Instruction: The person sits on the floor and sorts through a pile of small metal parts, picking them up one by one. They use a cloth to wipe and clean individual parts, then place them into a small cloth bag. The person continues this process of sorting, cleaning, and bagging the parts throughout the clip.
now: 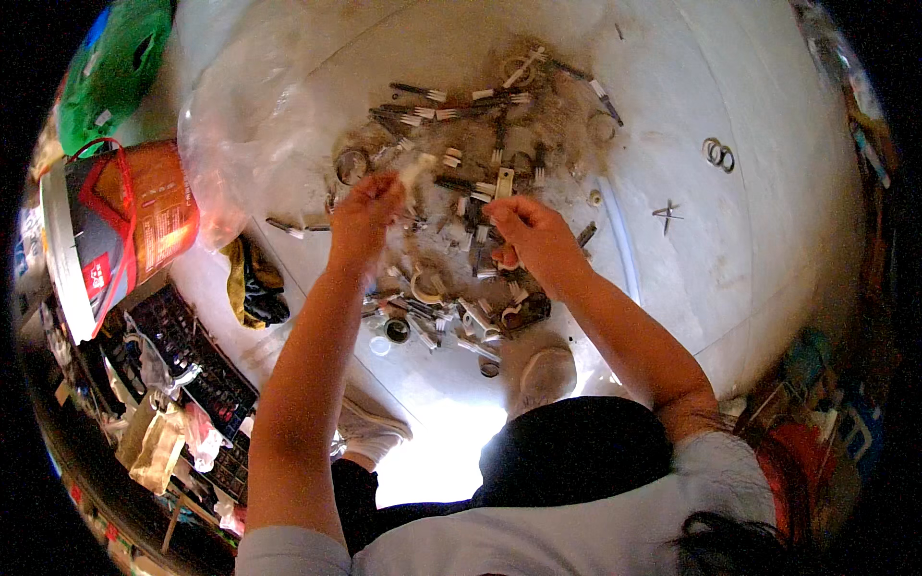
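On the pale floor before me lies a dirty pile of small dark and white hardware pieces. My left hand is over the left of the pile, fingers bent, beside a blurred whitish piece; whether it grips this piece is unclear. To the right, my right hand has thumb and forefinger close together, just below a cream flat piece with a hole. What its fingertips hold, if anything, cannot be seen. A round dark-centred piece and a curved cream piece lie nearer my feet.
Left stands an orange and grey bucket with a red handle, near a green plastic bag and a clear plastic sheet. A black compartment tray is lower left. Metal rings and crossed thin pieces lie right.
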Tool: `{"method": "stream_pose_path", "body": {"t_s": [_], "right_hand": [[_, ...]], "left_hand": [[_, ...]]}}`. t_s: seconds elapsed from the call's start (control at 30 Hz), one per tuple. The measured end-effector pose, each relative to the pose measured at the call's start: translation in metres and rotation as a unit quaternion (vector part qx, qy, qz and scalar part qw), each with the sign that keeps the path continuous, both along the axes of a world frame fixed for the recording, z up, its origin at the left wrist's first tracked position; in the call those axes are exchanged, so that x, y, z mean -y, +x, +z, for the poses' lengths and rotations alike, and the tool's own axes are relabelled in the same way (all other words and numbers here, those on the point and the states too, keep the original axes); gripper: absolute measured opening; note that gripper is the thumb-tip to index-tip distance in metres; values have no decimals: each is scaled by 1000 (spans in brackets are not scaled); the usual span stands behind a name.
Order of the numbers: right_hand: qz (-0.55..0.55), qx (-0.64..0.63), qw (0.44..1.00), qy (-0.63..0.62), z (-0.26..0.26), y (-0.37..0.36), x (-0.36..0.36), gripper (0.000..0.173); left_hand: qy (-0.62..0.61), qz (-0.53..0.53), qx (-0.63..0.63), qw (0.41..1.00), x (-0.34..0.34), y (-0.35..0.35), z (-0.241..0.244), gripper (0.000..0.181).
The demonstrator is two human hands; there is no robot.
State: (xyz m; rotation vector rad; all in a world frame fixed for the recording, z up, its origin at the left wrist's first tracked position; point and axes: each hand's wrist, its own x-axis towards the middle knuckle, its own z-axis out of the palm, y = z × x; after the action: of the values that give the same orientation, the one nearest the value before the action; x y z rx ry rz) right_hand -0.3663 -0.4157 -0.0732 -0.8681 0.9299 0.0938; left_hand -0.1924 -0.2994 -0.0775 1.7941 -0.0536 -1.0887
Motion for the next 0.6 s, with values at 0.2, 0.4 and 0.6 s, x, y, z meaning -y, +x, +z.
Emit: {"method": "stream_pose_path", "body": {"t_s": [0.2, 0.4, 0.6], "right_hand": [[-86, 70, 975, 194, -1, 21, -6, 25], [-100, 98, 968, 210, 2, -1, -10, 18], [-108, 127, 962, 217, -4, -10, -4, 19]], "left_hand": [[-84, -41, -151, 984, -4, -54, 18, 17], [82, -22, -216, 973, 1, -42, -1, 27], [-33, 59, -93, 993, -5, -54, -6, 40]]}}
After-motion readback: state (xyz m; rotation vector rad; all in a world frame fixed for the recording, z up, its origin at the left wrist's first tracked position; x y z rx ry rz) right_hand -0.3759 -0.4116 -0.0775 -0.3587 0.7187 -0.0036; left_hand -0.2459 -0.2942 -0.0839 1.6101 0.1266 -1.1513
